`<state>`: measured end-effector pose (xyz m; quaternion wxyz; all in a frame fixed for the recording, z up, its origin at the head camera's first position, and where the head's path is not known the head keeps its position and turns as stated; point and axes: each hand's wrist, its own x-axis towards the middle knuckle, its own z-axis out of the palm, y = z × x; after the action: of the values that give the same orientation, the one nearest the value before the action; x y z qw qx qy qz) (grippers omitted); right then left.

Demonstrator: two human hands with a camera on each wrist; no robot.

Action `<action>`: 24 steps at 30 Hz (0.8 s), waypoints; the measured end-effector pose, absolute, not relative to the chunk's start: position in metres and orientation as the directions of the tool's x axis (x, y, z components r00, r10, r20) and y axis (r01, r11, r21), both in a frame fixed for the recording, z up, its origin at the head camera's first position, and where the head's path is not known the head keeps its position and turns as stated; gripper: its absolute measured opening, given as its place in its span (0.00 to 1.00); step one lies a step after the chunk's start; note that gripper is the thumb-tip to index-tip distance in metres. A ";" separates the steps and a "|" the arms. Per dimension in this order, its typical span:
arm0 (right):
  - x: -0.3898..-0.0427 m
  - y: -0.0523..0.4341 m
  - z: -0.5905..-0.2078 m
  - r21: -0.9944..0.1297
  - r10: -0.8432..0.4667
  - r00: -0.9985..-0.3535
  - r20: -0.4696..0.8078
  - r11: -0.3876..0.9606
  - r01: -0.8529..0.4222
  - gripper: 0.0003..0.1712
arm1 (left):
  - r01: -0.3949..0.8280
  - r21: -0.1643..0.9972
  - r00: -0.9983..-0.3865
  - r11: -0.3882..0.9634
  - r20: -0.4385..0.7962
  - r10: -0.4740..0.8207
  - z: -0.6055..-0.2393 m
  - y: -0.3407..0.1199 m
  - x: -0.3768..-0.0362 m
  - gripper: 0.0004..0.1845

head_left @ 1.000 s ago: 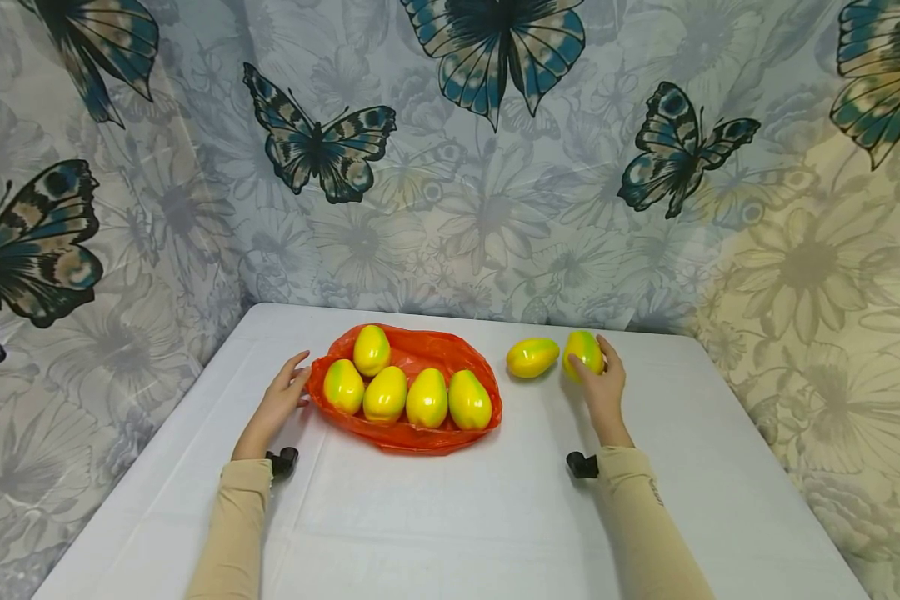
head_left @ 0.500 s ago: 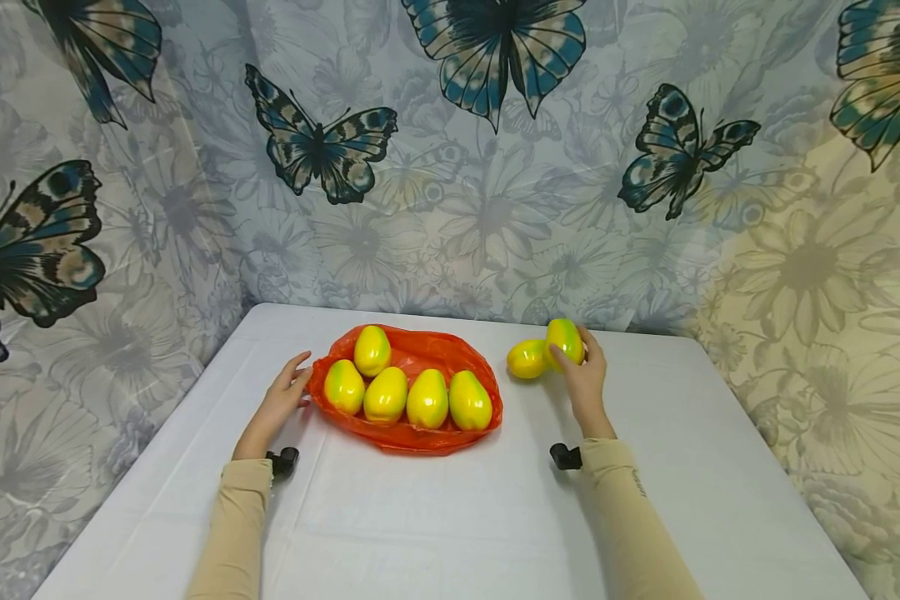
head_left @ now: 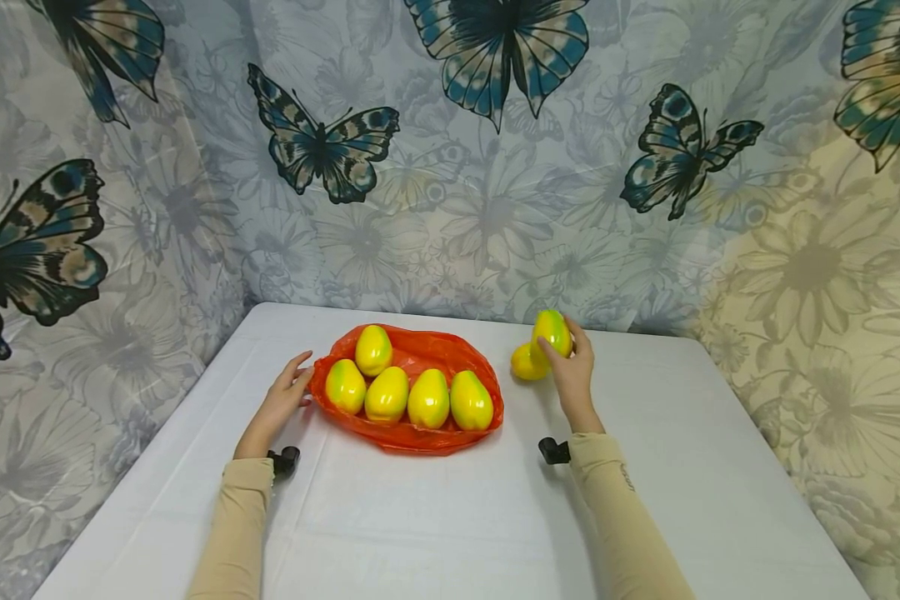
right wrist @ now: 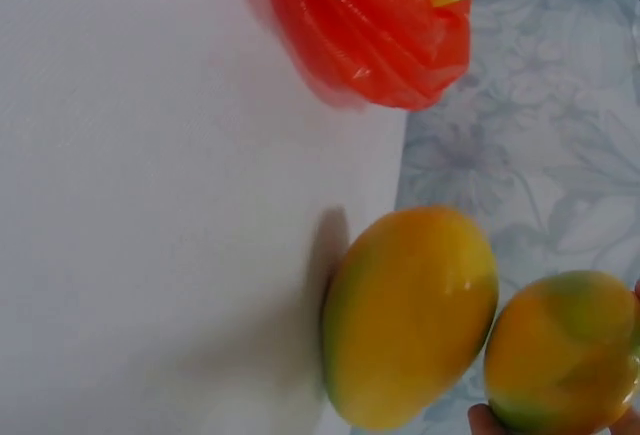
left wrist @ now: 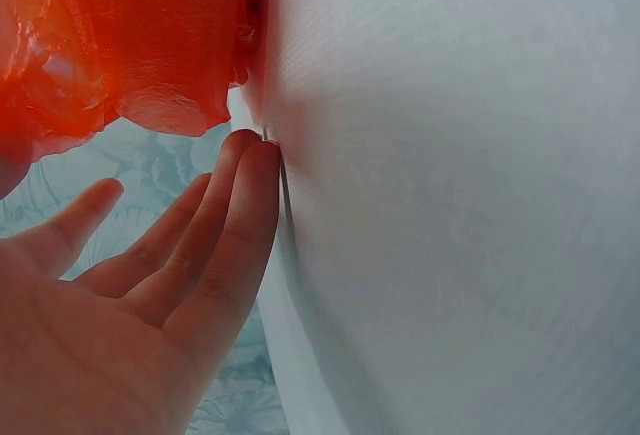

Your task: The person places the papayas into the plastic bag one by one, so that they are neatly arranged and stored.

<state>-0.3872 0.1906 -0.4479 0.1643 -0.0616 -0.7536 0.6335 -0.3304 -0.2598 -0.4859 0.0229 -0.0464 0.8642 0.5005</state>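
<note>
My right hand (head_left: 576, 379) grips a yellow-green mango (head_left: 552, 330) between thumb and fingers, raised off the table. Behind and below it, partly covered, a second mango (head_left: 525, 364) lies on the cloth. The right wrist view shows the held mango (right wrist: 565, 350) beside the lying one (right wrist: 410, 315), with only fingertips of the hand visible. To the left spreads an open red plastic bag (head_left: 427, 343) with several mangoes (head_left: 387, 395) inside. At its left edge, my left hand (head_left: 279, 402) extends relaxed fingers; in the left wrist view the fingertips (left wrist: 258, 155) lie by the table, next to the bag (left wrist: 170, 45).
A white cloth covers the table (head_left: 420, 525). Behind and at both sides hangs a curtain (head_left: 480, 208) printed with flowers and butterflies. Each wrist carries a small black camera (head_left: 553, 451).
My right hand has lifted the mango and carried it leftward, so it now partly covers the other loose mango. The left hand and the bag stay in place.
</note>
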 end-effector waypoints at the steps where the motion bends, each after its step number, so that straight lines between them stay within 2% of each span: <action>1: -0.388 0.189 -0.447 -0.975 0.296 -0.940 0.172 0.186 -0.120 0.38 | -0.104 0.863 -0.995 0.494 -0.086 -0.058 -0.486 -0.260 -0.330 0.32; 10: -0.390 0.168 -0.447 -0.982 0.247 -0.957 0.154 0.143 -0.121 0.40 | -0.113 0.865 -0.994 0.489 -0.095 -0.061 -0.486 -0.259 -0.330 0.32; 24: -0.395 0.131 -0.444 -0.982 0.218 -0.966 0.140 0.158 -0.107 0.38 | -0.094 0.869 -0.996 0.485 -0.077 -0.055 -0.487 -0.261 -0.331 0.32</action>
<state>-0.3946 0.1310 -0.4443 0.1255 -0.0370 -0.7505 0.6477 -0.3308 -0.2608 -0.4871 0.0193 -0.0431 0.8616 0.5054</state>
